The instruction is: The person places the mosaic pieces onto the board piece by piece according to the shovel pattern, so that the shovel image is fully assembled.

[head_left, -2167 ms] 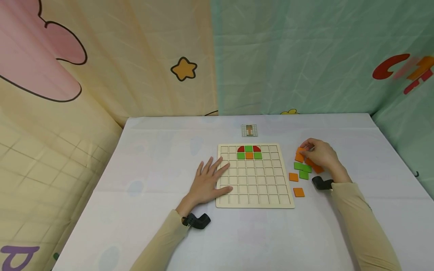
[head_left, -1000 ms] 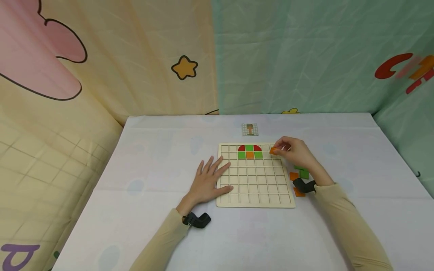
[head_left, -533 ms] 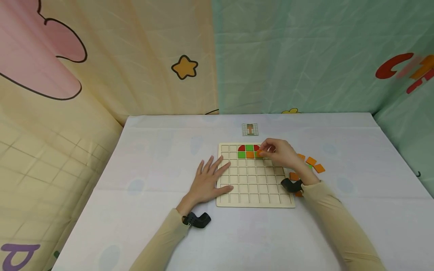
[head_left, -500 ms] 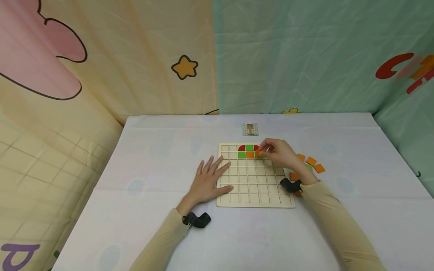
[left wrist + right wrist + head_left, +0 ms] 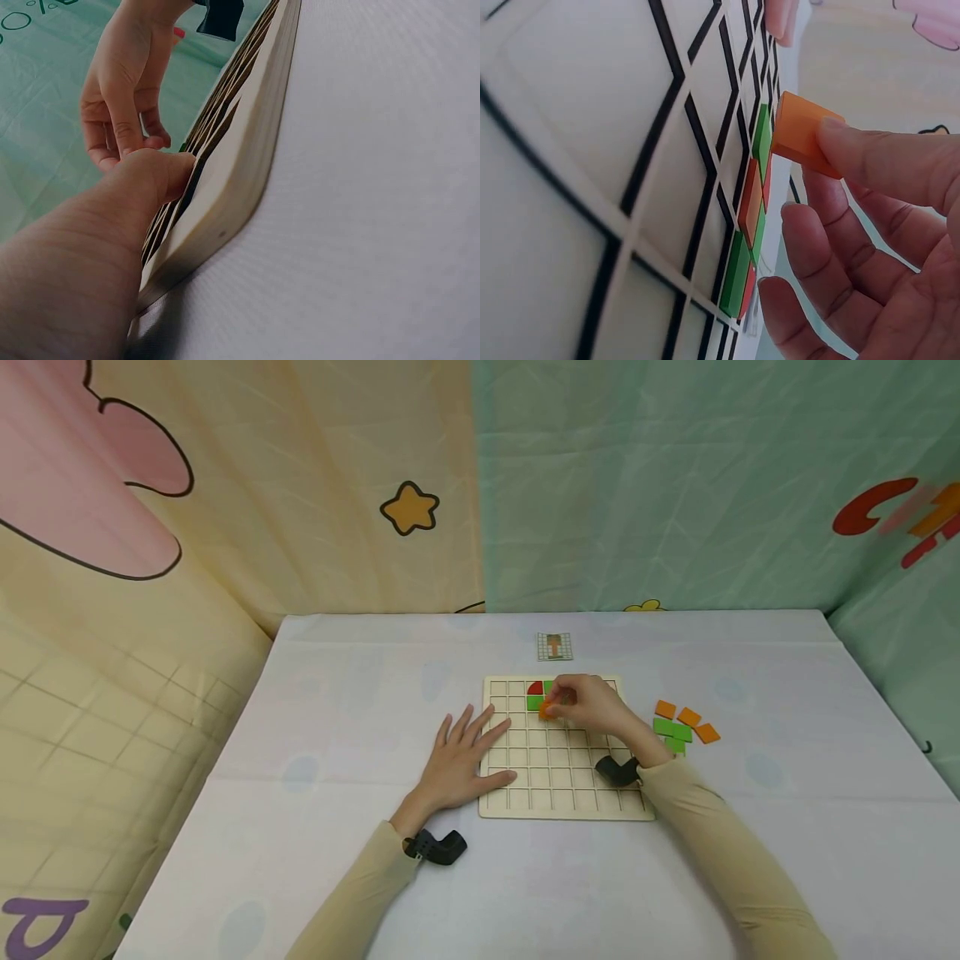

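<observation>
A pale wooden grid board [image 5: 525,777] lies on the table. My left hand [image 5: 453,768] rests spread on its left side, thumb and fingers over the rim. Between thumb and fingers my right hand [image 5: 588,702] pinches an orange square tile [image 5: 802,133] over the board's upper middle. Set in the grid near it are a red rounded tile [image 5: 535,688] and a green tile [image 5: 534,702]; the right hand covers others beside them. In the right wrist view, another orange tile [image 5: 751,202] and a green tile [image 5: 736,277] sit in the cells.
Right of the board lie several orange tiles [image 5: 707,733] and green tiles [image 5: 672,729]. A small card with a gridded picture [image 5: 554,647] lies beyond the board's far edge. Curtains [image 5: 675,485] hang behind the white table [image 5: 360,693].
My right hand has picked an orange tile from the loose ones at the right and carried it left over the board. My left hand has stayed in place.
</observation>
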Action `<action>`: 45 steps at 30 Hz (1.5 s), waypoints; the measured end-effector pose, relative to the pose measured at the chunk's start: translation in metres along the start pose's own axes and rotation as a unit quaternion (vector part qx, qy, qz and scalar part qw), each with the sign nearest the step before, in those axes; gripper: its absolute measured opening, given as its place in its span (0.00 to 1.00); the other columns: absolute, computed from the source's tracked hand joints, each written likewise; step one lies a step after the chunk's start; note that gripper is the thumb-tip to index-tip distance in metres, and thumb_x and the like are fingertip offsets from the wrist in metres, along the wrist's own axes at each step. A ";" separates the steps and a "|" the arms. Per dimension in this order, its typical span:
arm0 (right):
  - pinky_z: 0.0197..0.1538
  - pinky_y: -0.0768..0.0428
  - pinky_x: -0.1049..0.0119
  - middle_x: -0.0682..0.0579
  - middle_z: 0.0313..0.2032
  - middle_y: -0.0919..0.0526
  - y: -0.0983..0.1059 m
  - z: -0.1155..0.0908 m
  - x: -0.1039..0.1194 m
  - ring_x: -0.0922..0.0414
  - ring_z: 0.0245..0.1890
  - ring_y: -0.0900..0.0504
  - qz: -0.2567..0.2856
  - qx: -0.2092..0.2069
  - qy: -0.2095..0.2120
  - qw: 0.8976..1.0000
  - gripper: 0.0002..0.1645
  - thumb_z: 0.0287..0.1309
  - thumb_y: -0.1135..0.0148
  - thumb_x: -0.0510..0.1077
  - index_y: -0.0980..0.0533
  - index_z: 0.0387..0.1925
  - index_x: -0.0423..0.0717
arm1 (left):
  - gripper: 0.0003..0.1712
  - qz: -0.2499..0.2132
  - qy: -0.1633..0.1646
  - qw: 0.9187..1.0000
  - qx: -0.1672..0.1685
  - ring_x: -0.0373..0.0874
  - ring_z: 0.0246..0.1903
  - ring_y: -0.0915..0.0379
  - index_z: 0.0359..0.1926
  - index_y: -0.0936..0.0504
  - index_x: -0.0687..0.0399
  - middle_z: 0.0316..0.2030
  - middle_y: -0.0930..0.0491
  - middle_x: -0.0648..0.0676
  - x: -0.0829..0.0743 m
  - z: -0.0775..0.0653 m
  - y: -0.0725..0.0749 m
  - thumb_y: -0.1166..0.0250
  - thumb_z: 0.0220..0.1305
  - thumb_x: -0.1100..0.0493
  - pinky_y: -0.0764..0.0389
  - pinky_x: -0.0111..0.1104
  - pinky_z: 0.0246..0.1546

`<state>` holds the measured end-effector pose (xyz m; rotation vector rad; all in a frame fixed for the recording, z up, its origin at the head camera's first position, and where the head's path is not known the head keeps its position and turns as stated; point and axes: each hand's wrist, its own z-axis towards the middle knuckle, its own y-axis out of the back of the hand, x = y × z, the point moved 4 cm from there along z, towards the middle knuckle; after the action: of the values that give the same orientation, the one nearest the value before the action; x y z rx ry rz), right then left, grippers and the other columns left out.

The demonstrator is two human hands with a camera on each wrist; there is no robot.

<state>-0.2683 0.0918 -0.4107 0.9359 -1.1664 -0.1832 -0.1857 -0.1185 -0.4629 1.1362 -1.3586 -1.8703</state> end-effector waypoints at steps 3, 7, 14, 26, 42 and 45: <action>0.32 0.27 0.63 0.55 0.28 0.20 -0.004 0.003 0.000 0.58 0.26 0.26 -0.011 0.007 -0.001 1.000 0.04 0.55 0.32 0.40 0.21 0.31 0.45 | 0.45 0.000 -0.004 1.000 -0.003 0.56 0.71 0.67 0.73 0.45 0.42 0.73 0.54 0.53 -0.001 0.000 0.001 0.46 0.60 0.31 0.69 0.52 0.66; 0.33 0.26 0.62 0.55 0.28 0.20 -0.007 0.004 0.002 0.58 0.27 0.25 -0.023 0.017 0.000 1.000 0.04 0.55 0.33 0.39 0.21 0.31 0.45 | 0.45 -0.001 -0.006 1.000 -0.006 0.56 0.71 0.66 0.73 0.44 0.43 0.73 0.54 0.53 -0.002 0.000 0.002 0.46 0.60 0.31 0.67 0.53 0.66; 0.36 0.26 0.61 0.55 0.29 0.20 -0.012 0.006 0.005 0.58 0.27 0.24 -0.023 0.032 -0.007 0.999 0.04 0.56 0.34 0.39 0.21 0.32 0.44 | 0.45 -0.001 -0.006 1.000 -0.002 0.56 0.71 0.66 0.73 0.44 0.43 0.73 0.53 0.53 -0.002 0.000 0.002 0.46 0.60 0.32 0.67 0.54 0.66; 0.35 0.27 0.62 0.56 0.28 0.20 -0.016 0.010 0.005 0.58 0.27 0.25 -0.028 0.040 -0.017 0.999 0.05 0.56 0.33 0.41 0.21 0.32 0.45 | 0.45 -0.003 -0.008 1.000 -0.005 0.56 0.71 0.66 0.73 0.44 0.43 0.73 0.53 0.54 -0.003 0.000 0.003 0.45 0.60 0.32 0.66 0.54 0.66; 0.35 0.24 0.60 0.56 0.29 0.21 -0.015 0.012 0.009 0.57 0.29 0.23 -0.081 0.037 -0.026 0.996 0.03 0.53 0.30 0.43 0.18 0.29 0.49 | 0.44 -0.004 -0.003 1.000 -0.005 0.56 0.71 0.67 0.73 0.43 0.43 0.73 0.53 0.53 -0.002 0.000 0.003 0.46 0.60 0.32 0.67 0.54 0.66; 0.35 0.24 0.60 0.56 0.29 0.20 -0.016 0.013 0.010 0.57 0.30 0.23 -0.087 0.039 -0.034 0.995 0.03 0.53 0.30 0.43 0.17 0.30 0.49 | 0.44 -0.005 -0.005 1.000 -0.005 0.57 0.71 0.67 0.73 0.44 0.43 0.73 0.54 0.54 -0.001 -0.002 0.003 0.46 0.61 0.31 0.68 0.54 0.65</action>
<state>-0.2695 0.0697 -0.4142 1.1077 -1.1598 -0.3142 -0.1841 -0.1198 -0.4598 1.1310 -1.3517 -1.8898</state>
